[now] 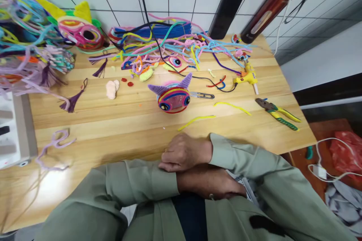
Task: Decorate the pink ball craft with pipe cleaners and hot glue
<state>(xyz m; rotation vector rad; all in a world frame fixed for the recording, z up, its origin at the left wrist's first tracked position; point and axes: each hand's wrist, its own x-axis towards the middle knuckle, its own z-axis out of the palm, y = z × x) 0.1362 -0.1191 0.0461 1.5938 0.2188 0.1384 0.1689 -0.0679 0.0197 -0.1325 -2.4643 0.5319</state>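
Observation:
My forearms are crossed at the table's front edge. My right hand (178, 153) is curled into a loose fist over my left cuff, with no object showing in it. My left hand (230, 187) points right beneath the other sleeve, its fingers hidden. Beyond them stands a small mask-like figure (175, 99) with purple horns and two round eyes. Small snips (202, 95) lie at its right side. Two yellow pipe-cleaner pieces, one nearer (195, 121) and one farther right (233, 107), rest on the wooden table (127, 131).
Pliers (278, 114) and a yellow glue gun (248, 77) with a black cord lie right. Tangled pipe cleaners (175, 43), a larger mask (82, 34), a phone (227, 13) and a red flask (271, 7) line the back. A purple piece (53, 145) lies left, near a white device (17, 131).

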